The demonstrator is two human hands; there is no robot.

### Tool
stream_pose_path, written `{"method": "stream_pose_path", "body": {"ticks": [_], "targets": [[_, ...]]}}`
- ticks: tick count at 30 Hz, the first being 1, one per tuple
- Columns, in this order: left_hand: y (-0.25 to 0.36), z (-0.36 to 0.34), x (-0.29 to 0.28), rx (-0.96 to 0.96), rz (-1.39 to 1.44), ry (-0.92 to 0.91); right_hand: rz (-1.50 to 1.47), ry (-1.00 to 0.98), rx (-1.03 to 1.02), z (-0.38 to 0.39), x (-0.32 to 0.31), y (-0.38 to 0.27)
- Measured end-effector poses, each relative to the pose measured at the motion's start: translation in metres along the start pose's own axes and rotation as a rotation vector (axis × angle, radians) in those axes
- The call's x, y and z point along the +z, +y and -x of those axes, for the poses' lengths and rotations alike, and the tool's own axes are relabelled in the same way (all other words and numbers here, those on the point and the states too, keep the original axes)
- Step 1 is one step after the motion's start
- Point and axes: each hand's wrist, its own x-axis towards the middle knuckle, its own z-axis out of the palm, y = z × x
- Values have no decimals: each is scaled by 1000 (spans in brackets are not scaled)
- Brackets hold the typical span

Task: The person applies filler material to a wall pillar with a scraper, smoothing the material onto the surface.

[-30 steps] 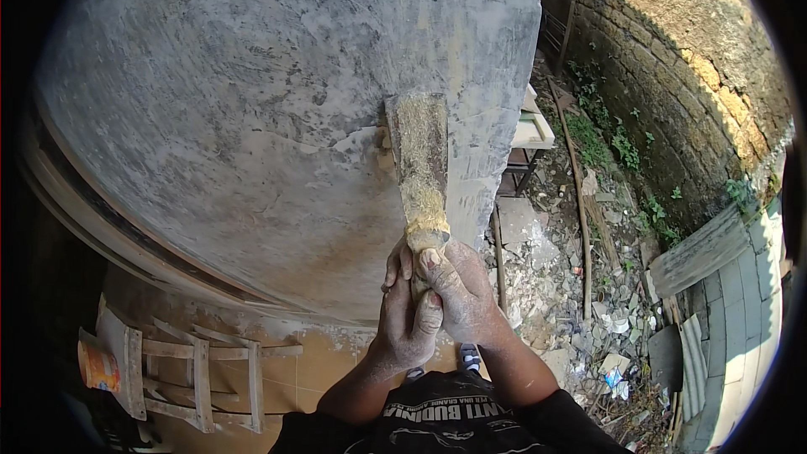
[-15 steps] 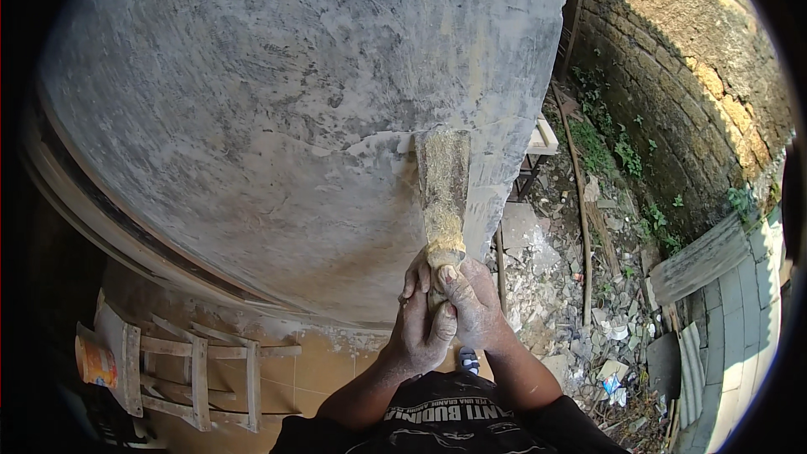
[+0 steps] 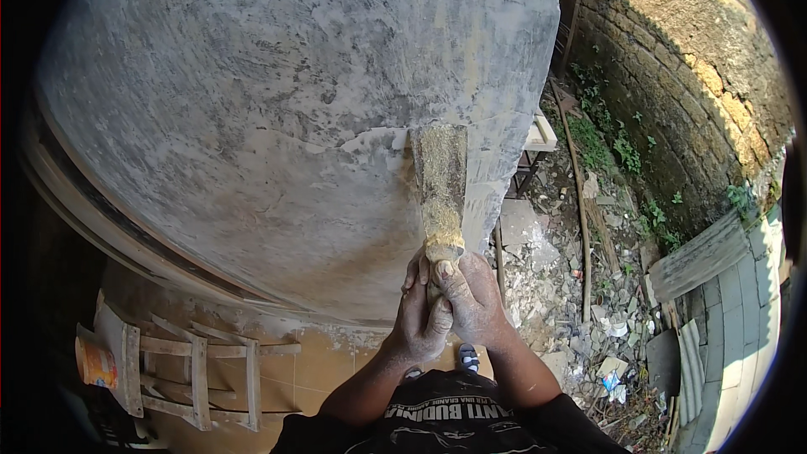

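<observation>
A wide, dust-crusted scraper (image 3: 440,176) with a yellowish collar stands out from my grip, its broad end against or just in front of the mottled grey plastered wall (image 3: 286,50), near a ragged crack and the wall's right edge. My left hand (image 3: 417,326) and my right hand (image 3: 472,301) are both closed around its handle, thumbs on top and coated in pale powder. The handle is mostly hidden by my fingers.
A wooden frame (image 3: 199,378) and an orange bucket (image 3: 97,361) are at lower left on tan tiles. Right are rubble (image 3: 580,328), long poles (image 3: 578,210), a white-topped stand (image 3: 540,133), a weathered block wall (image 3: 672,84) with plants, and leaning sheets (image 3: 698,261).
Compared with a second ago, the scraper and both hands sit further right and the blade's end is lower in view. Over the last half second they have barely moved, edging slightly up.
</observation>
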Motion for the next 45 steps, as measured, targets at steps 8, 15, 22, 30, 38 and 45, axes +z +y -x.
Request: {"method": "stream_pose_path", "body": {"ticks": [8, 15, 22, 30, 38, 45], "targets": [[25, -5, 0, 16, -89, 28, -251, -61, 27, -3, -3, -1], [29, -18, 4, 25, -118, 50, -263, -30, 21, -5, -8, -3], [19, -7, 10, -19, -104, 36, -175, -30, 69, -1, -13, 5], [17, -15, 8, -5, -37, 22, -50, -24, -9, -5, -14, -4], [32, -14, 5, 0, -113, 4, -257, -73, 49, -5, -14, -4], [39, -15, 12, -88, -55, 36, -133, 29, 25, 1, -15, 1]]}}
